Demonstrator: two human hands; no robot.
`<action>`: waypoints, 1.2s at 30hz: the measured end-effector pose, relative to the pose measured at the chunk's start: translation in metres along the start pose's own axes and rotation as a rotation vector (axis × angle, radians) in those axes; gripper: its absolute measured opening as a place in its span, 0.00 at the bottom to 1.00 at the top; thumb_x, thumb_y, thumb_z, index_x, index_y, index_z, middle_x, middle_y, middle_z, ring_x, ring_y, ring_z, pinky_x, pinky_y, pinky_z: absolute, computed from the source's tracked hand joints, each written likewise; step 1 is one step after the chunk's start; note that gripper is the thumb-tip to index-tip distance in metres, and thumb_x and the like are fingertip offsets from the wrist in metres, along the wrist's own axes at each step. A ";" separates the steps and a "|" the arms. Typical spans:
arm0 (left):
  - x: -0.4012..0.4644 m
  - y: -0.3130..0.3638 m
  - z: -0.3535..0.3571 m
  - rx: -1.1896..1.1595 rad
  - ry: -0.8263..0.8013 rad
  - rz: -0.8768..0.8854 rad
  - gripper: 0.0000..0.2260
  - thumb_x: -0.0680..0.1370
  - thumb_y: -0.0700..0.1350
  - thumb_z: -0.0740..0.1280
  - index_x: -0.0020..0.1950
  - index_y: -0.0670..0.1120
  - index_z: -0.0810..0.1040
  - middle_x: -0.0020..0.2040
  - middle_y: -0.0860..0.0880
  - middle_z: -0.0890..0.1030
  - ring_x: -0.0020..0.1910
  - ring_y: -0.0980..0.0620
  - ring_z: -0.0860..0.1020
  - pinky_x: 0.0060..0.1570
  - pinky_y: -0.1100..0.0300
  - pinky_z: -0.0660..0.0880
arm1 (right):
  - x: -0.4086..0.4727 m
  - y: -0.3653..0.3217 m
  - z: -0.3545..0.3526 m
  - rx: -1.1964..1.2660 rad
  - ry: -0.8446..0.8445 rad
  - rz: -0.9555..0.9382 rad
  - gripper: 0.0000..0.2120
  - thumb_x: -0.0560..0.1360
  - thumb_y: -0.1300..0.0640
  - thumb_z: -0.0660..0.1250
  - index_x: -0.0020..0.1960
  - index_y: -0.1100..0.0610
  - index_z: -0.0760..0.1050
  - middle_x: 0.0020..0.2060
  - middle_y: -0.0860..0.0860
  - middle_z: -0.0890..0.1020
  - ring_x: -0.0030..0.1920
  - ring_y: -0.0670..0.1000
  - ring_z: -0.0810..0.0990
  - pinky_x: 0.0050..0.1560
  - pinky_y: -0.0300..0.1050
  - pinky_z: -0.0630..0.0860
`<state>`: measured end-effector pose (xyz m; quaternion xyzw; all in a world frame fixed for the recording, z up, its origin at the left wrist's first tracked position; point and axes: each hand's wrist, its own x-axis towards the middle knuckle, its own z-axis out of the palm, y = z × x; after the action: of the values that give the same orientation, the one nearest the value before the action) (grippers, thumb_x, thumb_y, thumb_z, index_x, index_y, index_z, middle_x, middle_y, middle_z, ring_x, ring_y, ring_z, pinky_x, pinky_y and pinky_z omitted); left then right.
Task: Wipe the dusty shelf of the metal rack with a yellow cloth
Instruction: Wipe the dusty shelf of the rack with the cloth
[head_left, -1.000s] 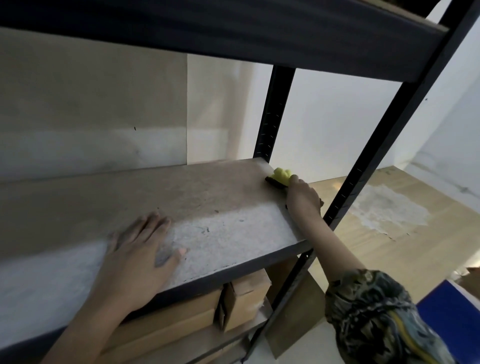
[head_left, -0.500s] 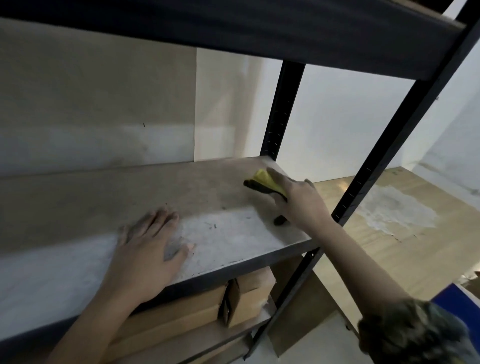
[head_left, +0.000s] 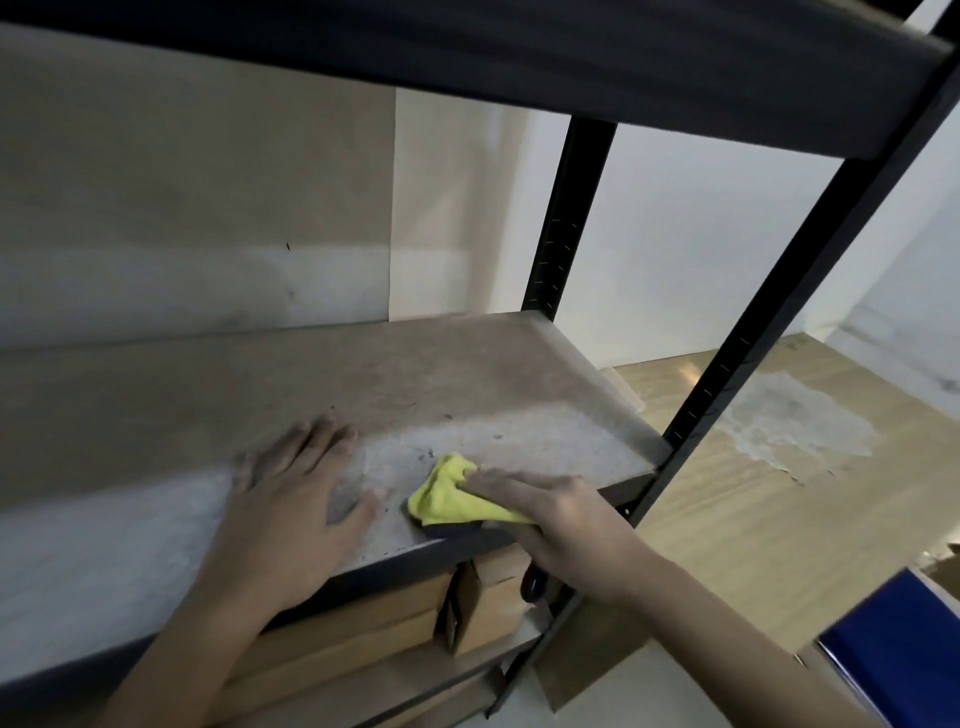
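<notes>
- On the dusty shelf (head_left: 467, 374) of the metal rack (head_left: 566, 218), head view, the yellow cloth (head_left: 449, 493) is found bunched up right at the front edge, around 5 o'clock from the board's middle.
- That cloth is pressed down and gripped by the right hand (head_left: 561, 514), fingers laid over its right part; a dark underside of the cloth is seen at the shelf lip.
- At 9 o'clock from the cloth, just beside it but apart, the left hand (head_left: 291, 499) is laid flat on the board, palm down, fingers spread, nothing held.
- Cardboard boxes (head_left: 415, 618) are stacked on the shelf below, at 6 o'clock.
- Wooden floor (head_left: 737, 509) with a pale patch is seen out at 3 o'clock, and a blue thing (head_left: 898, 670) at bottom right can't be made out.
</notes>
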<state>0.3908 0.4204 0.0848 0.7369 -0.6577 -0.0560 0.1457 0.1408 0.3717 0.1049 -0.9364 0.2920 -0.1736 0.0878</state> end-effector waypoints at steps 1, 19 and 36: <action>0.000 0.000 0.000 -0.002 0.000 0.002 0.39 0.67 0.70 0.37 0.76 0.56 0.48 0.77 0.57 0.46 0.75 0.57 0.44 0.73 0.50 0.43 | 0.002 0.001 -0.004 0.015 -0.001 0.014 0.21 0.76 0.57 0.63 0.68 0.50 0.68 0.61 0.49 0.79 0.56 0.45 0.79 0.56 0.38 0.76; -0.001 0.004 -0.003 -0.027 -0.014 -0.046 0.40 0.64 0.71 0.34 0.75 0.60 0.46 0.76 0.62 0.43 0.74 0.62 0.40 0.74 0.52 0.42 | 0.152 0.140 -0.017 -0.172 0.326 0.723 0.13 0.77 0.61 0.58 0.60 0.58 0.72 0.51 0.62 0.80 0.50 0.65 0.79 0.47 0.52 0.75; -0.008 -0.007 -0.019 -0.179 -0.029 -0.075 0.43 0.60 0.78 0.33 0.73 0.65 0.51 0.68 0.73 0.40 0.67 0.74 0.38 0.71 0.58 0.38 | 0.209 0.152 -0.005 -0.114 0.310 0.697 0.08 0.75 0.60 0.61 0.50 0.63 0.75 0.47 0.61 0.81 0.49 0.62 0.79 0.41 0.48 0.71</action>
<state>0.4014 0.4319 0.1004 0.7440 -0.6242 -0.1305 0.1993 0.2216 0.1274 0.1261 -0.7472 0.6116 -0.2563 0.0441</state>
